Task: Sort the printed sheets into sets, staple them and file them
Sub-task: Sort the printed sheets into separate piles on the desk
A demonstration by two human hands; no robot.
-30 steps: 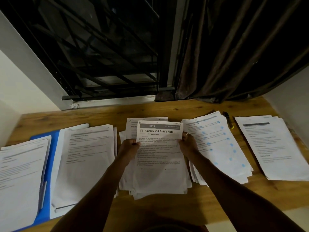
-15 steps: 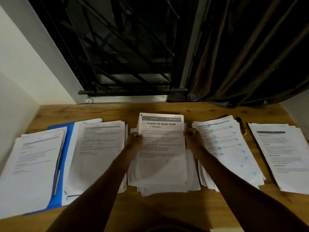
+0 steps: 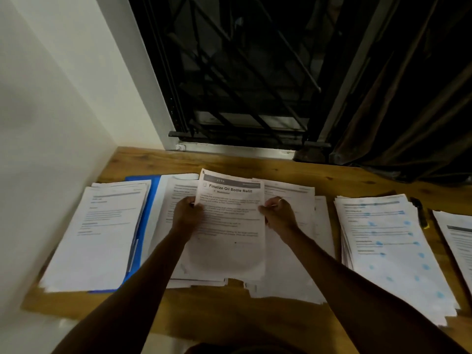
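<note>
A printed sheet headed "Finalize Oil Bottle Refill" (image 3: 229, 226) is lifted above the wooden desk. My left hand (image 3: 187, 215) grips its left edge and my right hand (image 3: 277, 215) pinches its right edge. It hangs over the gap between two paper piles: one pile (image 3: 176, 200) on the left, lying on a blue folder (image 3: 145, 226), and a middle pile (image 3: 293, 251) on the right. Another stack (image 3: 102, 233) covers the folder's left half. A stack with blue dots (image 3: 388, 246) sits further right.
A further stack (image 3: 459, 241) is cut off by the right edge. A black and yellow object (image 3: 420, 213) lies between the two right stacks. White walls close the left side; a barred window and dark curtain stand behind the wooden desk (image 3: 229, 315).
Both hands carried the held sheet leftwards off the middle pile, towards the pile on the folder. The camera also swung left.
</note>
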